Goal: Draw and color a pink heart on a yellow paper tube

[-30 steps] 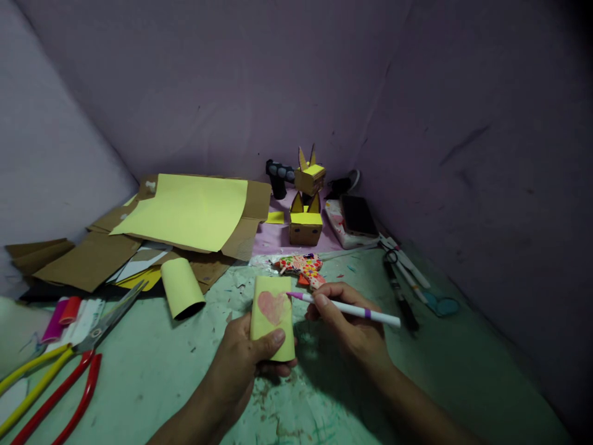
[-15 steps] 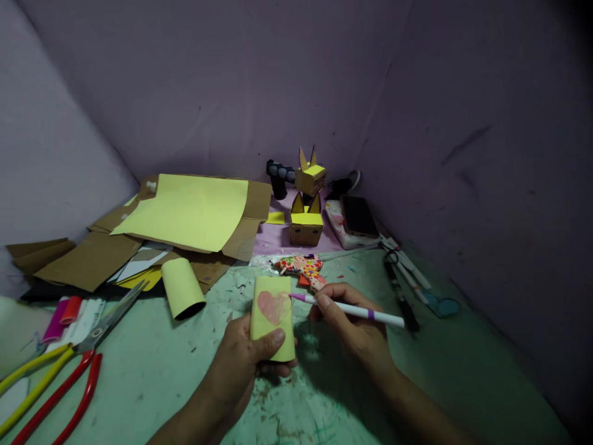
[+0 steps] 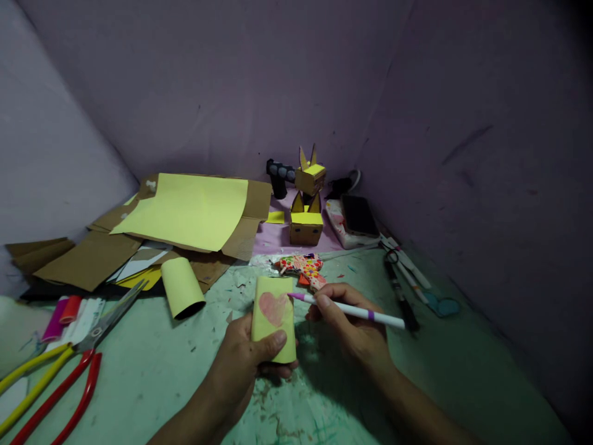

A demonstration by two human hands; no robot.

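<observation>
My left hand (image 3: pixel 243 364) is closed round a yellow paper-covered roll (image 3: pixel 273 318) that bears a pink heart, thumb across its lower front. My right hand (image 3: pixel 352 324) pinches a white marker (image 3: pixel 356 311) with a purple band; its purple tip touches the roll's right edge beside the heart. Both hands hover just above the green table (image 3: pixel 152 371).
A second yellow roll (image 3: pixel 181 287) lies to the left. Scissors (image 3: pixel 69 352) and red-handled pliers (image 3: pixel 60 402) sit at the near left beside markers (image 3: pixel 69 312). Cardboard and yellow paper (image 3: pixel 185 213) lie behind. Two eared cardboard boxes (image 3: pixel 306 216), a phone (image 3: pixel 359 216) and pens (image 3: pixel 403 272) lie behind and to the right.
The marker tip and my right hand have shifted very slightly along the roll's right edge. The roll and left hand stay almost still.
</observation>
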